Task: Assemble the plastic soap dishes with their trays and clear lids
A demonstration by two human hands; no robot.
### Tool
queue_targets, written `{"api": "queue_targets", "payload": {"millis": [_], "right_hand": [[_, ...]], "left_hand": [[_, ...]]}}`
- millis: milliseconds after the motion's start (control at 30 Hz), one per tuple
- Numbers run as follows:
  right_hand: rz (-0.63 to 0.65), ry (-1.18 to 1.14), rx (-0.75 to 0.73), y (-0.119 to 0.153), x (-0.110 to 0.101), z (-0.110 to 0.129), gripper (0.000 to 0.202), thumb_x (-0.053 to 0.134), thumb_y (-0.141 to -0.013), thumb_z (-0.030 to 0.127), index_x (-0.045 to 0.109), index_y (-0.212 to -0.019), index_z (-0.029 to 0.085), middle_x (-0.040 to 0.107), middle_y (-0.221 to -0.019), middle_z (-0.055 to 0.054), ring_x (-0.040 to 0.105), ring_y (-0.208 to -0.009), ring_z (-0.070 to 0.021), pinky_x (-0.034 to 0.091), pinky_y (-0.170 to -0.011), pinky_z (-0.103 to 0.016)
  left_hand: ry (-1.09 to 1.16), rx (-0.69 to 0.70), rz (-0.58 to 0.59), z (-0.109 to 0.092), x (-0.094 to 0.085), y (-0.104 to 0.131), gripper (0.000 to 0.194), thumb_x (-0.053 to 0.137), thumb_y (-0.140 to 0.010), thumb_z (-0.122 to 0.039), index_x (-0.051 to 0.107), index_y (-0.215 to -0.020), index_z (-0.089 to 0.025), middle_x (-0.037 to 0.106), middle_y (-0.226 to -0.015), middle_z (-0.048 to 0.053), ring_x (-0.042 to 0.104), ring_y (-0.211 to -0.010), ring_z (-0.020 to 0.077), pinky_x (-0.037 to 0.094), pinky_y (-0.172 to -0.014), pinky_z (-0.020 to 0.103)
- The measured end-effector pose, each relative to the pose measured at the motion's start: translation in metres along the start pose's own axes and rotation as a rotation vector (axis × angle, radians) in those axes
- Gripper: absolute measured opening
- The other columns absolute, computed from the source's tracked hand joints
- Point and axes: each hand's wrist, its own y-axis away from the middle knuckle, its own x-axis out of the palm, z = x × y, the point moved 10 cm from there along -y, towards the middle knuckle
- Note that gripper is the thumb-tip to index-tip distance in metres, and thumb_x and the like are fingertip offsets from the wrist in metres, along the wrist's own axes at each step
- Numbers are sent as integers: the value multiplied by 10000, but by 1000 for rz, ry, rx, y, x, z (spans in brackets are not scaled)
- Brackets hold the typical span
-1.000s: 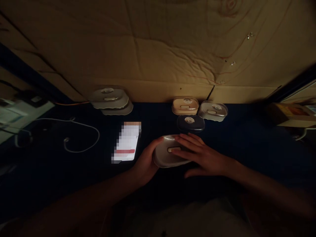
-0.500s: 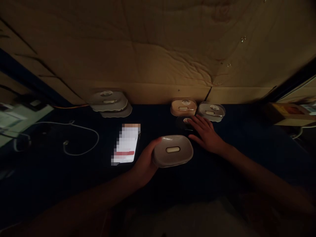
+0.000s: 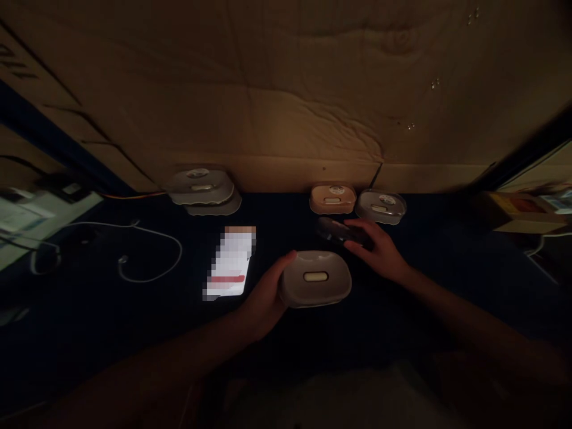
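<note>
My left hand (image 3: pixel 266 298) grips the left side of a greyish soap dish (image 3: pixel 328 289), thumb over its rim. The dish is tilted toward me, and a pale oblong piece sits in its middle. Beyond it, my right hand (image 3: pixel 379 250) has its fingers closed on the right end of a dark, see-through lid (image 3: pixel 333 231), tilted off the table. An orange-pink soap dish (image 3: pixel 332 199) and a grey soap dish (image 3: pixel 369 210), both with clear stickered lids, stand just behind that lid.
A lit phone (image 3: pixel 230 265) lies left of my left hand. More grey soap dishes (image 3: pixel 203 190) are stacked at the back left. A white cable (image 3: pixel 176 256) loops on the dark blue table (image 3: pixel 147 322). Cardboard (image 3: pixel 277 131) lines the back; a box (image 3: pixel 513 208) stands right.
My right hand has closed on the clear lid and tipped it up from the table. My left hand keeps hold of the grey dish, almost in the same place.
</note>
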Motion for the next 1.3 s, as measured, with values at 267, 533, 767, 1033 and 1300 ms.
{"api": "queue_targets", "payload": {"millis": [267, 533, 767, 1033, 1300], "right_hand": [[269, 36, -317, 37, 38, 65, 712, 686, -988, 510, 413, -1602, 273, 498, -1537, -166, 497, -1446, -346, 484, -1156, -555], [334, 122, -366, 45, 51, 71, 773, 664, -1005, 506, 312, -1652, 270, 433, -1587, -178, 408, -1513, -359, 454, -1191, -575], [377, 188, -358, 45, 57, 68, 918, 707, -981, 495, 187, -1701, 265, 372, -1653, -184, 340, -1567, -367, 444, -1211, -578], [395, 197, -396, 46, 54, 70, 927, 728, -980, 438, 175, -1703, 260, 354, -1685, -189, 308, -1596, -359, 422, -1232, -590], [280, 271, -546, 47, 47, 84, 928, 725, -986, 419, 169, -1701, 217, 457, -1642, -197, 307, -1606, -344, 272, -1300, -639]], "left_hand": [[-12, -2, 109, 0, 8, -1, 547, 593, -995, -628, 791, -1179, -152, 819, -1113, 114, 730, -1083, 267, 521, -973, 344], [-7, 20, 152, -1, 11, -2, 537, 622, -980, -616, 787, -1194, -152, 812, -1155, 128, 717, -1158, 302, 520, -1009, 370], [9, 55, 90, -4, 6, -3, 427, 669, -968, -514, 781, -1196, -170, 819, -1111, 99, 728, -1114, 282, 542, -973, 359], [-22, 42, 101, -4, 9, -3, 458, 633, -979, -512, 773, -1208, -141, 811, -1154, 122, 717, -1138, 296, 539, -961, 356], [-53, 139, 80, -13, 8, 0, 460, 631, -953, -506, 755, -1230, -160, 802, -1192, 113, 711, -1140, 300, 528, -991, 384]]}}
